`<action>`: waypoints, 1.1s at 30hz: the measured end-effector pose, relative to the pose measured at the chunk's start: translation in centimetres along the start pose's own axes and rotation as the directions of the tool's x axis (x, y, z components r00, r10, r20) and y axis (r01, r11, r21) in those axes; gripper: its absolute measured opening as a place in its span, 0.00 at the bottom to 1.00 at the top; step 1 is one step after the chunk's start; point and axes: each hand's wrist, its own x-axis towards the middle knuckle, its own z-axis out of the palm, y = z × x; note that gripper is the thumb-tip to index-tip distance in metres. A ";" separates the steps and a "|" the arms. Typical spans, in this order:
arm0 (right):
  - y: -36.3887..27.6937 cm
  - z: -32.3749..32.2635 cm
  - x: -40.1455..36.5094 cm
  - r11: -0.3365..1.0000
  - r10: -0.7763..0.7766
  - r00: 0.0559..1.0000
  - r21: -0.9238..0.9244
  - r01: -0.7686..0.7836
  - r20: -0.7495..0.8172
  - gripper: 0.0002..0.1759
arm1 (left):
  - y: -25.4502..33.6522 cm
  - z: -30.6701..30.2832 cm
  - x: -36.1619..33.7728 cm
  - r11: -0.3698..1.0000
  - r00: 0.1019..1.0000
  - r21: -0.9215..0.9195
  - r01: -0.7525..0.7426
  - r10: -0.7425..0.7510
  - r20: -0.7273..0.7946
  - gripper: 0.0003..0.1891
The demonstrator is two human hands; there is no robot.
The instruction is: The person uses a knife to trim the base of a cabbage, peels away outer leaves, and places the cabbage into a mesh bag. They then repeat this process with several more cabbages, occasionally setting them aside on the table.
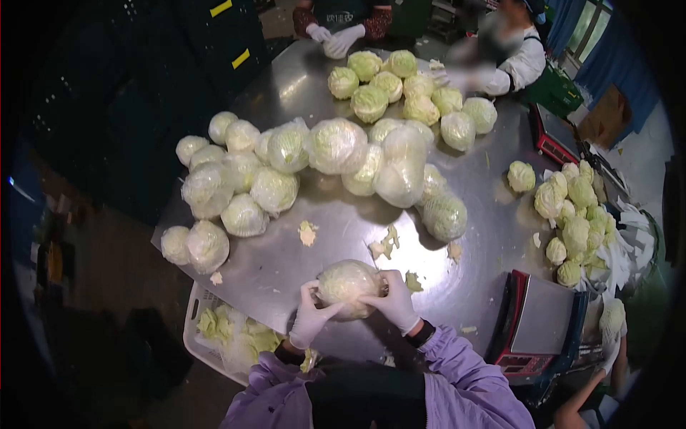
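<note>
A pale cabbage in clear plastic wrap (348,283) is held between my two gloved hands, low over the near part of the metal table (271,261). My left hand (311,314) grips its left side, the thumb across the near face. On the other side, my right hand (394,302) curls its fingers round the cabbage, thumb also on the front. Beyond them lie loose leaf scraps (386,243). A pile of wrapped cabbages (243,168) spreads across the left and middle of the table, some stacked on others.
Bare cabbages (386,86) are heaped at the far side, where two people work. More small cabbages (575,214) lie at the right. A red-framed scale (539,314) stands near my right arm; another scale (554,136) sits farther back. A white crate (204,350) holds leaf trimmings at lower left.
</note>
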 end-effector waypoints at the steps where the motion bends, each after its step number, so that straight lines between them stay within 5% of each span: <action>1: -0.8 -0.7 -1.5 0.999 -0.002 1.000 -0.035 0.002 0.001 0.29 | -0.7 -0.1 -1.8 0.995 0.998 0.092 -0.050 0.045 0.053 0.39; 2: -1.7 -1.3 -2.5 0.997 -0.012 1.000 -0.071 0.012 -0.002 0.26 | -0.9 0.0 -3.3 0.977 0.989 0.179 -0.114 0.095 0.114 0.39; 4: -2.1 -0.6 -3.5 0.993 -0.086 0.996 -0.083 0.083 -0.033 0.21 | 1.3 1.3 -4.6 0.987 0.979 0.022 -0.162 0.158 0.126 0.42; 5: -2.3 -0.3 -4.0 0.983 -0.165 0.985 -0.096 0.159 -0.057 0.16 | 2.5 1.6 -4.9 0.859 0.959 0.427 -0.283 0.260 0.113 0.42; 6: -2.0 -0.1 -4.0 0.982 -0.171 0.983 -0.096 0.164 -0.066 0.16 | 3.4 1.8 -4.9 0.562 0.922 0.756 -0.337 0.360 0.144 0.42; 8: -1.5 0.3 -2.8 0.987 0.003 0.997 0.162 0.010 -0.078 0.06 | 2.5 1.5 -3.7 0.555 0.898 0.747 -0.366 0.420 0.128 0.38; 9: -1.5 -0.1 -2.2 0.843 0.227 0.974 0.505 -0.183 -0.026 0.05 | 1.0 0.6 -2.4 0.632 0.892 0.667 -0.394 0.439 0.111 0.39; 10: -2.8 -1.6 -1.6 0.846 0.217 0.975 0.506 -0.169 -0.037 0.05 | 0.1 -0.2 -1.4 0.702 0.887 0.577 -0.417 0.454 0.090 0.39; 12: -5.9 -4.9 -1.2 0.456 0.300 0.938 0.838 -0.300 0.173 0.06 | -0.1 -1.6 -0.6 0.741 0.907 0.555 -0.378 0.416 0.062 0.38; 15: -7.8 -4.2 -1.6 0.494 0.191 0.962 0.827 -0.268 0.197 0.06 | 0.2 -2.3 -0.5 0.864 0.947 0.407 -0.296 0.320 0.010 0.32; 17: -9.4 -4.3 -2.1 0.546 0.134 0.960 0.790 -0.278 0.245 0.06 | 2.0 -1.6 -0.7 0.472 0.753 0.664 -0.580 0.623 0.214 0.19; 20: -9.9 -5.9 -2.4 0.566 0.133 0.962 0.778 -0.271 0.238 0.06 | 2.7 -0.8 -1.8 0.482 0.731 0.640 -0.599 0.655 0.191 0.07; 21: -10.0 -6.7 -2.8 0.550 0.138 0.973 0.803 -0.229 0.182 0.06 | 3.0 -0.6 -2.6 0.735 0.868 0.519 -0.436 0.496 0.026 0.05; 24: -10.6 -9.4 -4.3 0.497 0.118 0.993 0.864 -0.078 0.021 0.07 | 10.5 1.4 -7.7 0.851 0.935 0.387 -0.355 0.337 0.116 0.05; 26: -10.8 -11.7 -6.4 0.437 0.064 0.997 0.899 0.017 -0.050 0.08 | 12.9 2.1 -10.3 0.695 0.758 0.319 -0.644 0.523 0.391 0.06; 27: -10.4 -12.5 -7.6 0.366 0.052 0.996 0.929 0.054 -0.078 0.09 | 14.3 2.4 -11.3 0.520 0.552 0.240 -0.820 0.606 0.573 0.05; 28: -10.7 -13.1 -9.2 0.314 0.022 0.991 0.942 0.115 -0.128 0.09 | 15.0 2.3 -12.7 0.627 0.550 0.136 -0.767 0.534 0.642 0.05; 30: -10.9 -14.7 -11.9 0.219 -0.279 0.955 0.962 0.161 -0.097 0.08 | 16.8 1.9 -13.7 0.569 0.334 -0.059 -0.820 0.559 0.759 0.04; 32: -11.5 -16.0 -12.2 0.188 -0.664 0.747 0.957 0.222 -0.043 0.01 | 17.7 1.4 -14.5 0.629 0.317 -0.137 -0.765 0.553 0.771 0.04; 33: -11.4 -16.7 -12.2 0.188 -0.662 0.748 0.956 0.227 -0.048 0.01 | 18.3 1.0 -14.6 0.671 0.295 -0.213 -0.710 0.558 0.776 0.03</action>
